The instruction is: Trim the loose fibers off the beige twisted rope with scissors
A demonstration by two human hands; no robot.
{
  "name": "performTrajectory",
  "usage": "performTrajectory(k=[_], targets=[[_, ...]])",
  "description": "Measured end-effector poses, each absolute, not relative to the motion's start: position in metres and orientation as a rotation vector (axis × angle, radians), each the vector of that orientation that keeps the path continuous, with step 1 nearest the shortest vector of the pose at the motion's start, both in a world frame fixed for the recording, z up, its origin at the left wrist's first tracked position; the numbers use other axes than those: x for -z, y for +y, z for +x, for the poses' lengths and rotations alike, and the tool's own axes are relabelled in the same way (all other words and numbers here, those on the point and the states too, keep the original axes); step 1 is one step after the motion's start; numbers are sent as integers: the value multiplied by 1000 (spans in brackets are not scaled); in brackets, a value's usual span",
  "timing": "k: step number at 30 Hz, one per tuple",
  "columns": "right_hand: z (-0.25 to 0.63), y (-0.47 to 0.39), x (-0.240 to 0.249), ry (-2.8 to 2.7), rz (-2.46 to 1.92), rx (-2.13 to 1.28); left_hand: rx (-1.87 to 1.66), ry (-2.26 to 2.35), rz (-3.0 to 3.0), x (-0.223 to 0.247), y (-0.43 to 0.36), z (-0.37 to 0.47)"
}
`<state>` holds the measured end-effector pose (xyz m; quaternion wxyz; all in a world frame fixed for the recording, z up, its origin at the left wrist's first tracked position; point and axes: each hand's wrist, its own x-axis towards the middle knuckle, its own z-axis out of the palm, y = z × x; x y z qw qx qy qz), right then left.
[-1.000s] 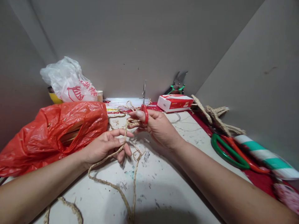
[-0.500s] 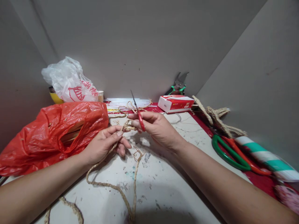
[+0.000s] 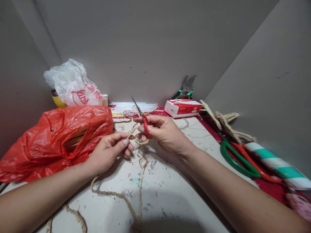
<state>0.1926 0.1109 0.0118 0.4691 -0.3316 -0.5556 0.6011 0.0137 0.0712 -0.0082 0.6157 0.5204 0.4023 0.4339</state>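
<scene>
My left hand (image 3: pixel 110 147) pinches a thin braided straw cord (image 3: pixel 114 194) between thumb and forefinger. From that pinch the cord trails down over the white tabletop in a long bend. In my right hand (image 3: pixel 164 132) is a pair of small red-handled scissors (image 3: pixel 146 124), blades pointing up and to the left. A small loop of the cord hangs just under the scissors, close to the right fingers; whether those fingers also hold it I cannot tell. Below the hands lies a frayed, looped cord end.
On the left a red plastic bag (image 3: pixel 43 142) holds wooden pieces, with a white plastic bag (image 3: pixel 70 84) behind it. At the back are a tissue pack (image 3: pixel 183 108) and pruning shears (image 3: pixel 186 87). Green-and-orange-handled shears (image 3: pixel 239 158) and a striped roll (image 3: pixel 277 165) lie right.
The scissors have turned further left and their blades show more. My left hand has shifted slightly left and closed up, and the cord loop between the hands now hangs lower.
</scene>
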Motion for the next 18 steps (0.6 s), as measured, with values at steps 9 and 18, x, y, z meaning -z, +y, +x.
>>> performTrajectory(k=[9, 18], targets=[[206, 116, -23, -1343, -818, -1619, -847, 842, 1168, 17, 72, 11], [215, 122, -21, -1303, -780, -1791, -556, 697, 909, 2, 72, 6]])
